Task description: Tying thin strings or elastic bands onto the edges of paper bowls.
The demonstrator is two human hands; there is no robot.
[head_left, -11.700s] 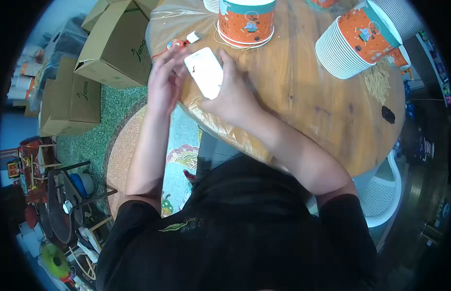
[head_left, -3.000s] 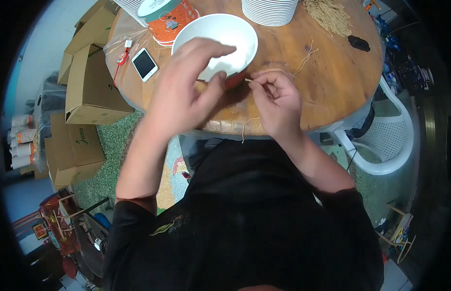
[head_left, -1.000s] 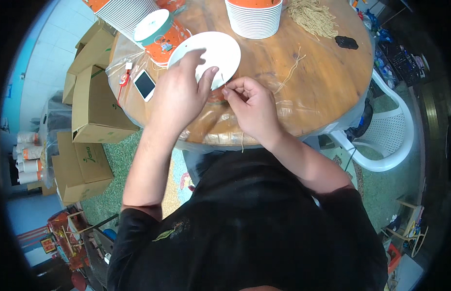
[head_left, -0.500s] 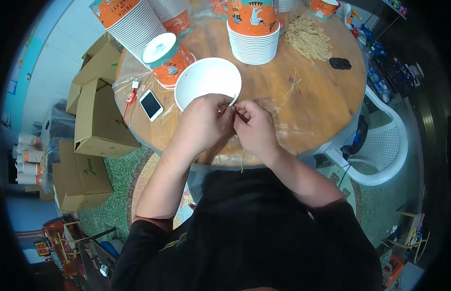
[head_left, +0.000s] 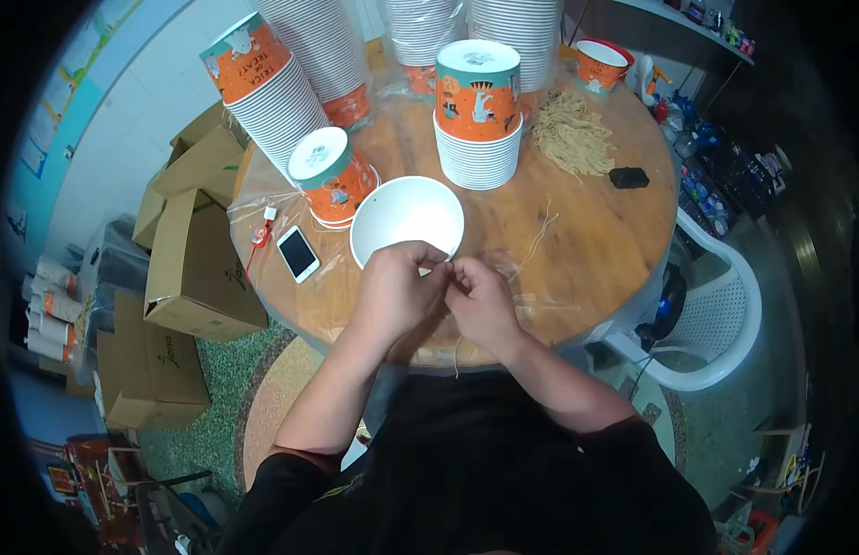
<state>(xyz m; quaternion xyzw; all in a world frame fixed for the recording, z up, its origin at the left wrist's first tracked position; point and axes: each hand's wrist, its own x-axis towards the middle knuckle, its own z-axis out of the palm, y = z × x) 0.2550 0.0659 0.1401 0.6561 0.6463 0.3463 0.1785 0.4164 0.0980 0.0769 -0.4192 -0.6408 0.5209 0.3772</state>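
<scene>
A paper bucket (head_left: 406,215), white inside, lies with its open mouth toward me near the table's front edge. My left hand (head_left: 400,285) is closed on the near right part of its rim, thumb and fingers together. Right beside it, my right hand (head_left: 482,301) pinches at the same spot on the rim. A thin tan string (head_left: 458,356) hangs below the fingers toward the table edge. Its upper end is hidden among my fingertips. Another string piece (head_left: 533,242) lies on the table to the right.
Stacked orange-and-white buckets (head_left: 478,120) stand at the back, with more at left (head_left: 268,102). A smaller upturned stack (head_left: 334,180) is beside my bucket. A phone (head_left: 298,254), a string bundle (head_left: 575,134) and a black object (head_left: 628,177) lie on the round table (head_left: 596,245).
The whole view has shifted, so the table sits lower and more of the back stacks shows. Both hands stay together at the bucket rim, with only slight finger movement.
</scene>
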